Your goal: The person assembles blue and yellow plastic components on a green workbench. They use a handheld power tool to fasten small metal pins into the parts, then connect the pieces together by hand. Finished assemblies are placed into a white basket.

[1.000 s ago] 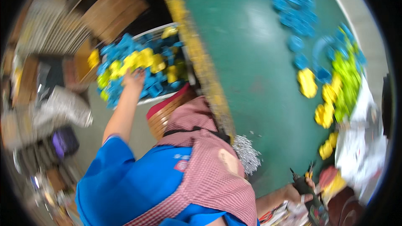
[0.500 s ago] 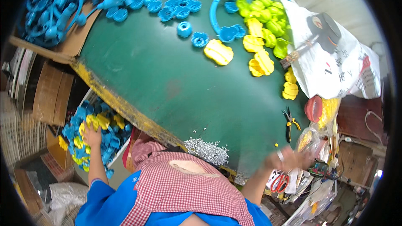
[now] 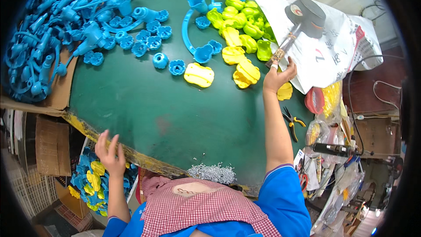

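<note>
My left hand (image 3: 110, 157) is raised over the table's front edge, fingers spread and empty, just above a crate of blue and yellow plastic parts (image 3: 93, 180). My right hand (image 3: 280, 78) reaches to the back right with thumb and fingers apart. It is beside a white plastic bag (image 3: 315, 57) and a yellow shell-shaped part (image 3: 285, 91). Close to its fingertips lies a clear tube with a dark end (image 3: 285, 47); whether they touch I cannot tell. Left of this hand, stacked yellow shells (image 3: 247, 73) and a single yellow shell (image 3: 199, 75) lie on the green table (image 3: 175, 118).
Blue plastic parts (image 3: 57, 30) pile up at the far left, partly in a carton. Lime-green parts (image 3: 239, 15) lie at the back. Small metal screws (image 3: 212, 173) are heaped at the front edge. Pliers (image 3: 291, 123) and a black corded tool (image 3: 332, 149) are at the right.
My left hand has risen out of the crate of parts toward the table edge. My right hand has moved from the front right to the far right beside the white bag. The view has shifted.
</note>
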Motion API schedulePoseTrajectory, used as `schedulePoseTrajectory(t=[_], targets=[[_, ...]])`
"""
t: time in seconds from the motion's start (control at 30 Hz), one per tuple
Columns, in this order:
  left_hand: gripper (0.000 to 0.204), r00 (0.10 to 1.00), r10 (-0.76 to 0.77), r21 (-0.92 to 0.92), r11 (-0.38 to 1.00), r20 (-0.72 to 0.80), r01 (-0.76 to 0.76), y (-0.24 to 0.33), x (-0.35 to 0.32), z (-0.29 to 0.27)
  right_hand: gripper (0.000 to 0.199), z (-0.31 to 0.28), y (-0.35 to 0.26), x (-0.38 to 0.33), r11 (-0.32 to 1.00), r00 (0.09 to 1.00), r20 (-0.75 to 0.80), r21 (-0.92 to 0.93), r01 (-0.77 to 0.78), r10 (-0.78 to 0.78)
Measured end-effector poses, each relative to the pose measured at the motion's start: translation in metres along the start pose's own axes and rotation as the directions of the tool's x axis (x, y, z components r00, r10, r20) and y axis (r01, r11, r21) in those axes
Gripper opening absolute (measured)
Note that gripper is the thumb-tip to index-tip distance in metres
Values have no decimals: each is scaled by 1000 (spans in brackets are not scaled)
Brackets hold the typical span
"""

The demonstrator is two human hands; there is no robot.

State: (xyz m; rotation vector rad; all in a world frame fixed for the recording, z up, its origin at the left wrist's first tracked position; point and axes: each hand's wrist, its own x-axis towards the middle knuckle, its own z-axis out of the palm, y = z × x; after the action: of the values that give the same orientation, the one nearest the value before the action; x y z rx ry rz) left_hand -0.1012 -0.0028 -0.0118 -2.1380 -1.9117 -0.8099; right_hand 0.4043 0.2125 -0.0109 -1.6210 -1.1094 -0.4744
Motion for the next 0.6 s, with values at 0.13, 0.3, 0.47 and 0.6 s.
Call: schedulePoseTrajectory(t=[0.13,0.3,0.47,0.6], targets=[[23,976,218,-279,937,-2,-210,45,43,29,44,-32,34,-10,819,868,-87,386,-423,489],[26,852,522,-540,704,-46,-461,109,91,55,38,-71,-12,6,464,650,-43,736,-493,759],[27,731,670,-595,538,-128,-597,190,150,79,45,-76,38,16,694,747,-172,545,-471,642],[70,703,704,-558,547,-97,-624,286,220,125,17,-65,44,80,429,608,308,485,-762,732]])
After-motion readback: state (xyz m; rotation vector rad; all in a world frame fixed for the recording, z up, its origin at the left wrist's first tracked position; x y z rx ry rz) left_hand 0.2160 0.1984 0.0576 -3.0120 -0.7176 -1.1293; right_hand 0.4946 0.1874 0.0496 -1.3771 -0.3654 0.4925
